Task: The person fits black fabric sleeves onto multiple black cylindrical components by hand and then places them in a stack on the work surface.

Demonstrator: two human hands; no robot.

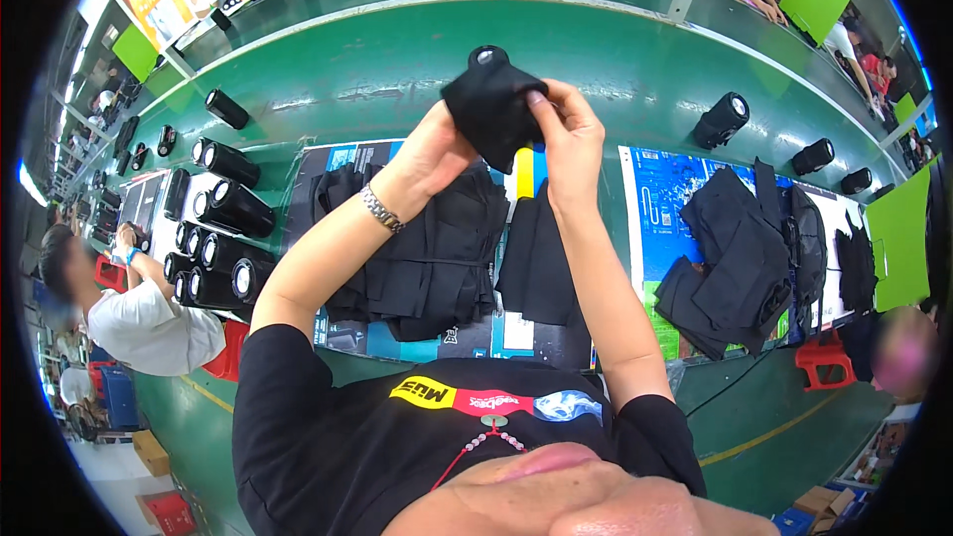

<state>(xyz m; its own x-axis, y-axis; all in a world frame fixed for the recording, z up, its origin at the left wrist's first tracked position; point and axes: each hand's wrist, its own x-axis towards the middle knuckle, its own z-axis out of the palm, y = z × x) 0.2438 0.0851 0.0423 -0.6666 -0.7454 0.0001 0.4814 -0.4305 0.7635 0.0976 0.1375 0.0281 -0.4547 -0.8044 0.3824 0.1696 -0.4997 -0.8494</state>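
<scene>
Above the bench I hold a piece of black cloth (484, 109) with both hands. From behind its upper edge shows the round end of a black cylindrical speaker (487, 57); whether the cloth wraps it or only hangs in front, I cannot tell. My left hand (443, 151) is closed on the lower left side of the cloth, its fingertips hidden behind it. On the other side my right hand (570, 127) pinches the cloth's right corner between thumb and fingers. Below my hands lie a wide pile of black cloth pieces (427, 273) and a smaller stack (541, 268).
Several black cylindrical speakers (238, 208) stand grouped at the left. More black cloth (730, 268) is heaped on a printed board at the right, with a speaker (722, 120) beyond it. A green conveyor belt (596, 50) runs across behind. Co-workers sit to either side.
</scene>
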